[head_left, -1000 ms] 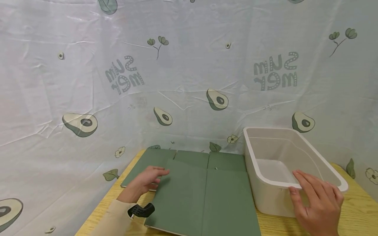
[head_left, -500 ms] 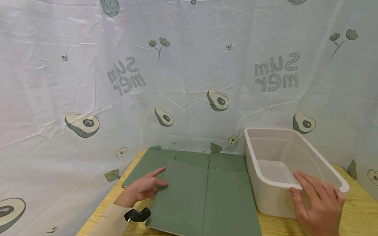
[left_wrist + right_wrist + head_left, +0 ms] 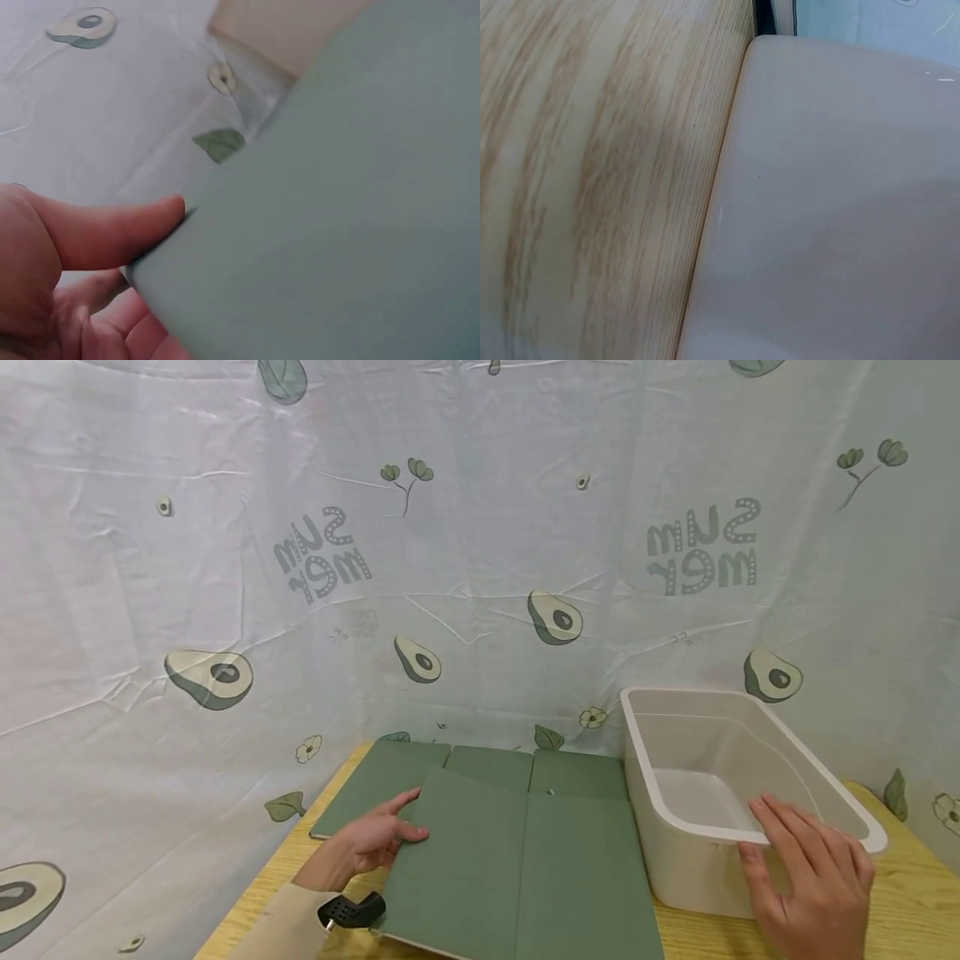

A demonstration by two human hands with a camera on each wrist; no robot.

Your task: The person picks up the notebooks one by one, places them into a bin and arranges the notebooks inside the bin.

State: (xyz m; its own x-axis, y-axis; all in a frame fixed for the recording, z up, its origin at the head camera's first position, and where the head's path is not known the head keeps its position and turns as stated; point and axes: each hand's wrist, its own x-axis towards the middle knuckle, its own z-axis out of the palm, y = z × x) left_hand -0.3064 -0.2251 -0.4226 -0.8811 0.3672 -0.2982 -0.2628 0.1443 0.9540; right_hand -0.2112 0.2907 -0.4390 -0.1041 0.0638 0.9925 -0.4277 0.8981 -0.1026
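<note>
Front-left green book (image 3: 461, 860), straight ahead at about 12 o'clock from me: this is the one in work. My left hand (image 3: 371, 839) is on its left edge at 9 to 10 o'clock, thumb (image 3: 124, 236) over the cover, fingers (image 3: 142, 330) tucked below, so the edge is pinched between them. The rest of the book spreads from my fingers toward 3 o'clock. Its left side looks tipped up a bit; how much air is under it, can't tell.

Step, as I judge it: taking hold of this book by its edge, grip made, book not clear of the others. Next move probably calls for keeping the pinch firm and raising that edge evenly, without dragging the neighbour.

Neighbour is the front-right green book (image 3: 581, 868), at 3 o'clock, right against the seam; can't tell if that seam is a gap or a fold. Behind, 11 to 1 o'clock, a row: back-left book (image 3: 382, 781), back-middle book (image 3: 491, 764), back-right book (image 3: 577, 772), front pair partly covering them.

Beige tub (image 3: 693, 868) at 2 to 3 o'clock, just beside the books. My right hand (image 3: 813, 877) holds its near rim, fingers over the inside, thumb outside, wall between. All on a wood-grain table (image 3: 911, 893); avocado-print sheet (image 3: 480, 543) hangs behind at 12 o'clock.
</note>
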